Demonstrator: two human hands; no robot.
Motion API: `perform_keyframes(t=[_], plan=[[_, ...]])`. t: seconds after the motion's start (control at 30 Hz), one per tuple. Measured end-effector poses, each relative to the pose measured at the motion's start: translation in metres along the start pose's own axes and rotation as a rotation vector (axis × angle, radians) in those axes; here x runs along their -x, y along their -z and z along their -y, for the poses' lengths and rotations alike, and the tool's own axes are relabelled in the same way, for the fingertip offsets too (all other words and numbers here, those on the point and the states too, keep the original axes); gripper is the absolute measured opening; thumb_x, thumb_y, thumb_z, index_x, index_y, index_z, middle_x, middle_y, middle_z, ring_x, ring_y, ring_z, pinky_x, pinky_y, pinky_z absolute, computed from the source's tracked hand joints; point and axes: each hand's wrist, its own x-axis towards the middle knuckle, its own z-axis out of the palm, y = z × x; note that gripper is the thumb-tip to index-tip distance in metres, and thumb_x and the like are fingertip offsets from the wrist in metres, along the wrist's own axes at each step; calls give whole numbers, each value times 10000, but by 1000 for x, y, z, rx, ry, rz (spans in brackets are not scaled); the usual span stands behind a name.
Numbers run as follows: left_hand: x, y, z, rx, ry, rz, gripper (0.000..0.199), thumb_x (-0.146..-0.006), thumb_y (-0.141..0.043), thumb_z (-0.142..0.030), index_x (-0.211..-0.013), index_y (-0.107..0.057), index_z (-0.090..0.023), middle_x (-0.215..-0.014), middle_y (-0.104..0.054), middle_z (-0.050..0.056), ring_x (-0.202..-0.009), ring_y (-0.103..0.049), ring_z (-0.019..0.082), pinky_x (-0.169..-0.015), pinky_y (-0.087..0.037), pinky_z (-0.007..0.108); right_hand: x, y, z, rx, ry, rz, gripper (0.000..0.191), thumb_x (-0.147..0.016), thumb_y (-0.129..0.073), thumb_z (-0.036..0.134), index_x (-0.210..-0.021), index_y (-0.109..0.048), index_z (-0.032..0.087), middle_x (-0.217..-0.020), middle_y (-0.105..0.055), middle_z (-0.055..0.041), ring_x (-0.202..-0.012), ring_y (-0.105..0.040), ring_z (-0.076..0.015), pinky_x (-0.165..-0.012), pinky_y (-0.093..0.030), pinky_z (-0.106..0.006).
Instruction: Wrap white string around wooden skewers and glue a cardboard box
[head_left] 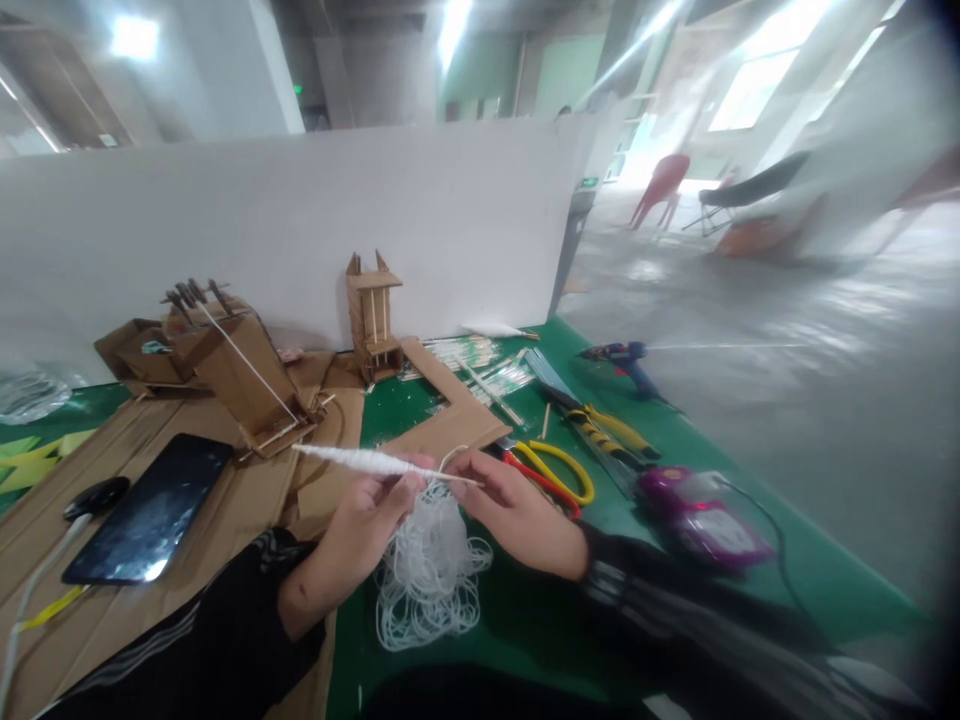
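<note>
A thin wooden stick wound with white string (360,460) is held nearly level above the green table. My left hand (371,520) pinches it near the right end of the winding. At the stick's bare right end, the fingers of my right hand (517,505) are closed around the tip, and a strand of string loops up beside them. Below and between both hands lies a loose heap of white string (431,590). Scissors with yellow and red handles (559,475) rest just beyond my right hand.
Cardboard models (244,375) (375,320) stand behind. A phone (154,510) lies on cardboard at the left. Sticks (487,375), a yellow-handled tool (619,430), a glue gun (626,365) and a purple device (701,520) occupy the right.
</note>
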Motion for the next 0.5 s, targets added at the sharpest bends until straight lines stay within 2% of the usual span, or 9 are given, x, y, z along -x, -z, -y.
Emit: perform_keyframes(t=[0.07, 0.13, 0.23, 0.3, 0.4, 0.5], plan=[[0, 0, 0, 2, -6, 1, 467, -789, -655, -483, -1074, -633, -114, -595, -458, -51, -508, -365, 64, -469, -284, 187, 0, 0, 1, 17, -38, 62, 360, -970, -373, 405, -843, -592, 149, -643, -509, 7, -580, -450, -109, -550, -378, -236], [0, 0, 1, 3, -5, 8, 449, -804, -645, -471, -1084, -626, -120, -597, -460, -52, -511, -368, 63, -470, -286, 186, 0, 0, 0, 62, -54, 63, 391, -978, -354, 394, -795, -598, 149, -590, -477, 19, -542, -428, -103, -534, -361, -235], [0, 0, 0, 20, -1, 8, 432, -815, -637, -463, -1089, -626, -130, -625, -486, -44, -514, -378, 61, -467, -287, 187, 0, -1, -5, 66, 2, -43, 264, -943, -456, 363, -849, -589, 157, -721, -556, -10, -641, -484, -120, -578, -386, -238], [0, 0, 0, 22, -5, 2, 426, -819, -632, -461, -1081, -630, -126, -643, -502, -36, -522, -391, 62, -474, -298, 189, 0, 0, -7, 25, 26, -62, 197, -920, -500, 343, -923, -575, 160, -818, -585, -28, -706, -508, -132, -612, -407, -240], [0, 1, 2, 5, -5, 2, 428, -821, -628, -466, -1078, -630, -124, -635, -502, -36, -525, -403, 68, -481, -314, 195, 1, 2, -5, -7, 7, 62, 220, -915, -501, 357, -941, -573, 151, -775, -567, -17, -666, -496, -124, -594, -408, -237], [-1, 2, 4, -2, -2, -1, 433, -819, -627, -471, -1092, -629, -134, -637, -503, -37, -527, -405, 74, -481, -322, 199, 1, 4, -1, 35, -61, 143, 385, -971, -362, 401, -805, -593, 141, -605, -494, 13, -558, -451, -103, -555, -383, -233]])
